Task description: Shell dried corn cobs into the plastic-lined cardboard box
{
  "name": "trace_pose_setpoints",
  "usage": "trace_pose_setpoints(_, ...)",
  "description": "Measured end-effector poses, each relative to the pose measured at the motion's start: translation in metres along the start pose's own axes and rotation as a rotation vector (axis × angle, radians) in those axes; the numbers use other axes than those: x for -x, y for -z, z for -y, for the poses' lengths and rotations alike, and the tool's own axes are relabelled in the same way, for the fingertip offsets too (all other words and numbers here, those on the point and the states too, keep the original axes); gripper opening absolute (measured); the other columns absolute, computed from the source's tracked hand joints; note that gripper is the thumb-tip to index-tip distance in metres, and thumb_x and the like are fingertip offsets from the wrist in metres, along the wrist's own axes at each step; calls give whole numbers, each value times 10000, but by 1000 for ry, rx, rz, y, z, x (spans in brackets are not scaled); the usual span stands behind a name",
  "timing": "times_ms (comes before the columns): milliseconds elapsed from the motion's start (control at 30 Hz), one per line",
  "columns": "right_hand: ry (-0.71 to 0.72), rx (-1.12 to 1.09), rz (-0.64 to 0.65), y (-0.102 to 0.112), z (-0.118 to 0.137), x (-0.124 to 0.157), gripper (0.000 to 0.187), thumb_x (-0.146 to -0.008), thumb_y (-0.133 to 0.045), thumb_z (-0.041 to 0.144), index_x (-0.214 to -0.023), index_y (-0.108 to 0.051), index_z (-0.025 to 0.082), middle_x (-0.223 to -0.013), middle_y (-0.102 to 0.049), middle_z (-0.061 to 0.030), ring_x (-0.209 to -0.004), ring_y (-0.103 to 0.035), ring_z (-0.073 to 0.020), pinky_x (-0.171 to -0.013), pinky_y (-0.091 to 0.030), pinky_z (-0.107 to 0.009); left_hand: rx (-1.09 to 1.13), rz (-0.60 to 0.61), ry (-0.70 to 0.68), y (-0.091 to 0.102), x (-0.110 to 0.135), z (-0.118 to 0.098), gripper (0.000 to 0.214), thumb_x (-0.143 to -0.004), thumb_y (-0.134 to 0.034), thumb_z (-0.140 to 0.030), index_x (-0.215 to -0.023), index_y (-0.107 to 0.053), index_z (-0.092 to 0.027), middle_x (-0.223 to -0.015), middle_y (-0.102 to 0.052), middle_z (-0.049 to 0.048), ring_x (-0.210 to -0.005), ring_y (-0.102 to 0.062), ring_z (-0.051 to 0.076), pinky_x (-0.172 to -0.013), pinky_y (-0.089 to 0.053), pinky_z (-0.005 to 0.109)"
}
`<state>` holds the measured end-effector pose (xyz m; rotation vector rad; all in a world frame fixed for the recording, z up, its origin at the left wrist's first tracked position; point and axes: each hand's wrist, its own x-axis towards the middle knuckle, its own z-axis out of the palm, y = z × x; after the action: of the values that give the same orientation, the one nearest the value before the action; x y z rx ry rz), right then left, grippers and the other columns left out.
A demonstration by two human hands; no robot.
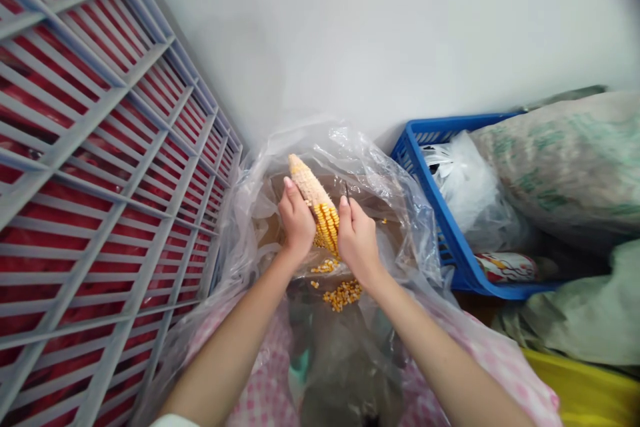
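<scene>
We are clutching the corn cob (pixel 313 190) in our left hand (pixel 297 221) while our right hand (pixel 357 245) pinches a thin pick (pixel 347 191) at twelve o'clock, and a slip could jab our left fingers (pixel 289 183).

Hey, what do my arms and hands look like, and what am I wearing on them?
The left hand and right hand are bare, with no gloves, rings or watch in view. The left forearm and right forearm are uncovered too. Only a white sleeve cuff shows, at the view's bottom edge.
</scene>
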<state>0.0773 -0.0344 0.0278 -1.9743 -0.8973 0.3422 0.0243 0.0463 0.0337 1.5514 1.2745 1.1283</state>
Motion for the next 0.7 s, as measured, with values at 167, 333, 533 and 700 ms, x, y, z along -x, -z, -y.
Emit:
trace_pose_setpoints(167, -61, -79, -50, 7, 0, -4, 332, -887, -251, 417, -656, -355, 203, -556, -407, 27, -532, -359, -108, -541, -205, -244, 109, 226, 59, 5, -1, -6, 578, -836, -126, -595, -781, -530, -185, -685, -598, 54, -666, -567, 141, -585, -438, 241)
trace_pose_setpoints(333, -125, -66, -21, 11, -6, -12, 350, -877, -259, 443, -660, -390, 202, -588, -455, 19, -559, -380, -115, -555, -218, -247, -26, 469, -5, 5, 6, -3, 460, -788, -383, -589, -934, -524, -176, -817, -623, 53, -759, -583, 167, -673, -437, 267)
trace_pose_setpoints(533, -157, -168, -7, 6, -11, -11, 358, -867, -275, 451, -639, -388, 199, -570, -441, 27, -540, -369, -111, -544, -231, -243, -275, 413, -130, 4, 14, -1, 372, -865, -279, -485, -780, -462, -172, -723, -594, 66, -687, -562, 176, -614, -404, 275)
trace_pose_setpoints(700, -157, -164, -16, 6, -10, -9, 358, -866, -282, 447, -635, -393, 196, -564, -426, 33, -531, -358, -107, -538, -226, -245, -347, 434, -227, 6, 12, 0, 319, -883, -251, -417, -782, -435, -176, -671, -568, 60, -628, -549, 173, -574, -373, 269)
